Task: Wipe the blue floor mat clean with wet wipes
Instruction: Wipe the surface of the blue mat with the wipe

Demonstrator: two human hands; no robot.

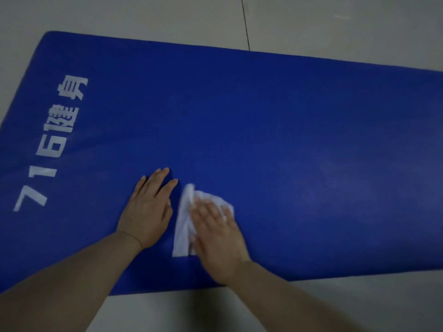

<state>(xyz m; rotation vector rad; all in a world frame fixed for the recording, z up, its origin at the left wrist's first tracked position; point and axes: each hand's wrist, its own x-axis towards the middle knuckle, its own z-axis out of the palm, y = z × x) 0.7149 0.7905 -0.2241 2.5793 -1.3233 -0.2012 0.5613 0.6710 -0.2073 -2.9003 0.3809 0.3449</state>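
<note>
The blue floor mat [263,121] lies flat on the pale floor [335,25]. It fills most of the view and runs off to the right. White letters [51,144] are printed near its left end.

The right hand [215,236] lies flat on a white wet wipe [184,226], close to the near edge of the mat. The fingers are spread out and straight, pressing the wipe down. They do not seem to curl round it. A flat hand like this lets more of the wipe touch the mat at once. The hand looks a bit blurry, so it is probably rubbing.

The left hand [148,212] is just beside the wipe, on its left. It rests flat on the mat, fingers straight, holding nothing. It is likely there to keep the mat from sliding and to hold the person up as they lean over.

Much of the mat, far and right, may still need wiping.
</note>
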